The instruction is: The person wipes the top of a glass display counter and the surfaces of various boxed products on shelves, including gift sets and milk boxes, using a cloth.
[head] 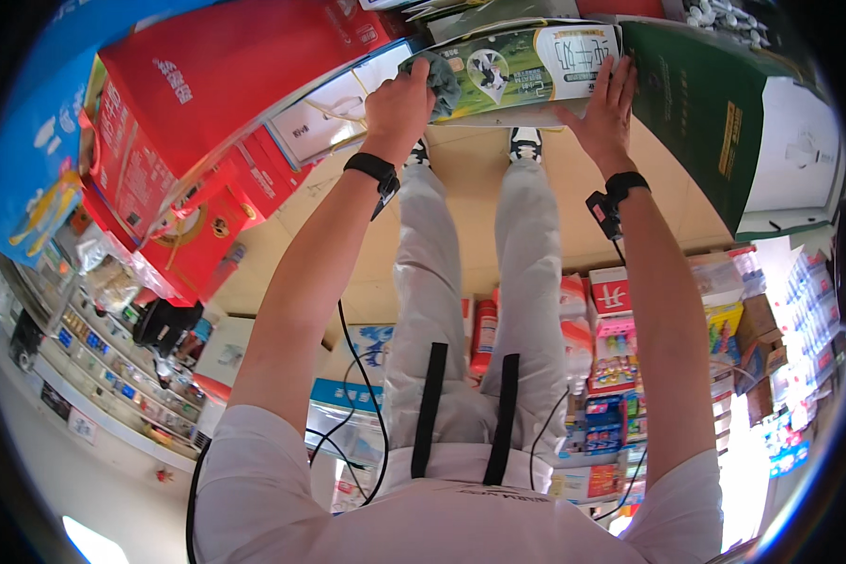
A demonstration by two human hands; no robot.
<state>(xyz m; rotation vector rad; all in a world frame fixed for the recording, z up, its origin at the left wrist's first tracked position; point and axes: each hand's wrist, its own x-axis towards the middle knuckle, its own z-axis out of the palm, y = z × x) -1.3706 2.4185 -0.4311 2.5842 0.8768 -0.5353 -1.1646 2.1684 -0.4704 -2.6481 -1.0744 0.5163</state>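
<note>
My left hand [398, 109] is closed around a crumpled dark green cloth [443, 84]. The cloth rests against the left part of a green milk carton box [507, 70] printed with grass and a cow. At the other end of that box, my right hand [604, 113] lies flat with its fingers spread, the fingertips on the box's white printed panel and by its right edge. A dark green box [698, 113] stands immediately to the right of it. Left of the cloth, a white box [321, 127] is partly covered by my left hand.
Large red gift boxes [218, 77] are stacked at the left, with a blue surface [14, 141] beyond. Below are the tiled floor [465, 183] and my shoes. Behind me stand a red fire extinguisher [484, 335], shelved packaged goods [606, 416] and a glass counter [120, 381]. Black cables hang beside my arms.
</note>
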